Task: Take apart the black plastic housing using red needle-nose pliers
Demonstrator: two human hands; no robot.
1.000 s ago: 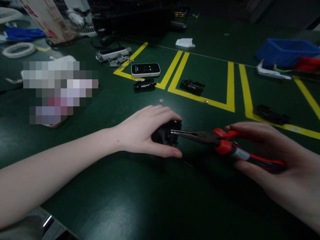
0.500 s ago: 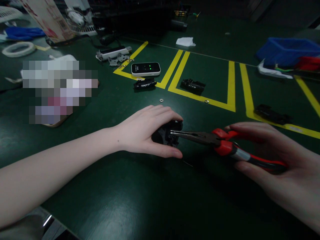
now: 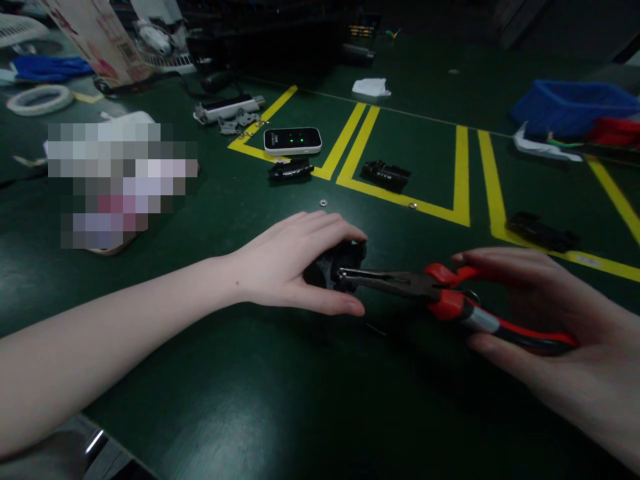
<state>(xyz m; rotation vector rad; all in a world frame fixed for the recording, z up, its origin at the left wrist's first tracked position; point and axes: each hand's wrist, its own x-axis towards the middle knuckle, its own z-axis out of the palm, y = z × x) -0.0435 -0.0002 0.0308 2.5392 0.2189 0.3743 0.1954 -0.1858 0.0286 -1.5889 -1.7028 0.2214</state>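
On the green table, my left hand (image 3: 300, 263) is closed around a black plastic part (image 3: 353, 257), fingers on its far side and thumb along its near side. My palm hides much of that part. From the right, my right hand (image 3: 545, 307) grips red-and-black needle-nose pliers (image 3: 447, 293) by the handles. The long metal jaws point left, and their tips reach into the black part near a small shiny piece too small to name. A metal ring (image 3: 323, 203) lies beyond my left hand.
Several black parts, one being a dark housing (image 3: 385, 175), lie by the yellow tape marks (image 3: 463, 180). Behind them are a white device (image 3: 293, 141) with green lights and white paper (image 3: 371, 87). A blue bin (image 3: 565, 110) stands far right; a tape roll (image 3: 40, 100) lies far left.
The plier tips have shifted slightly down and left within the black part. My left hand keeps its grip in nearly the same place.
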